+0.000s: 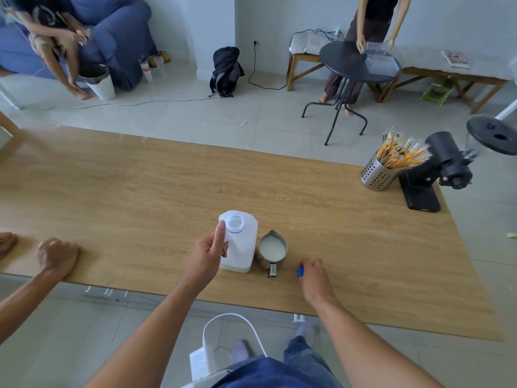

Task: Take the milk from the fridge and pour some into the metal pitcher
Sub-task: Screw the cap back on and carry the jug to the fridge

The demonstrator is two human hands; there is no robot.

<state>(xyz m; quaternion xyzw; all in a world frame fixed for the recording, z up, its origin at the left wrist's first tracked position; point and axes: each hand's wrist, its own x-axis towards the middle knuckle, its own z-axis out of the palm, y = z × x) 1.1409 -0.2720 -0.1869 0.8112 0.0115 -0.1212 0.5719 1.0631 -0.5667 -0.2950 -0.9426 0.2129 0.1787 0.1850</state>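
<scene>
While the milk jug stands upright and uncapped on the wooden table, the head view shows the left hand wrapped around its left side, thumb lying up along the shoulder toward the open, blue-ringed mouth and the other fingers curled round the body. A low band of milk shows at the bottom of the translucent jug. Just right of the jug, touching or nearly so, sits the metal pitcher, spout pointing away from the person and handle toward the near table edge; milk fills it to a visible white surface. Further right of the jug, past the pitcher, the right hand rests knuckles-up on the tabletop with its fingers closed around the blue cap, only a sliver of which peeks out on the thumb side. Well to the left of the jug, another person's hand lies in a loose fist at the near table edge. Far to the right of the jug and toward the back of the table stand a perforated metal holder full of yellow pencils and, beside it, a black grinder. Beyond the table, a round black side table stands on the tiled floor.
</scene>
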